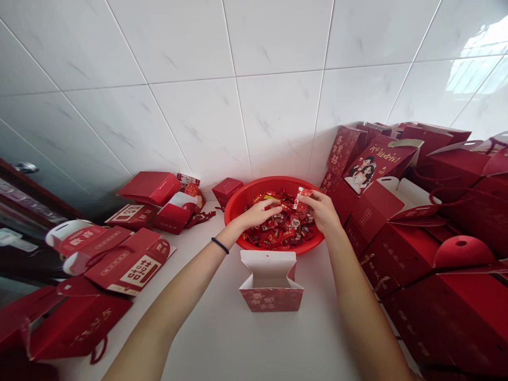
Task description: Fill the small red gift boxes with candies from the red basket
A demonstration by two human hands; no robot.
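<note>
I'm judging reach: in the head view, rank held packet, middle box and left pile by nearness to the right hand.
1. Packet: in the right hand.
2. Middle box: in front of the basin.
3. Left pile: far left side.

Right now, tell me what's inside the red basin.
A pile of wrapped sweets, mostly red. The left hand covers some; the floor of the red basin is hidden under the pile.
</note>
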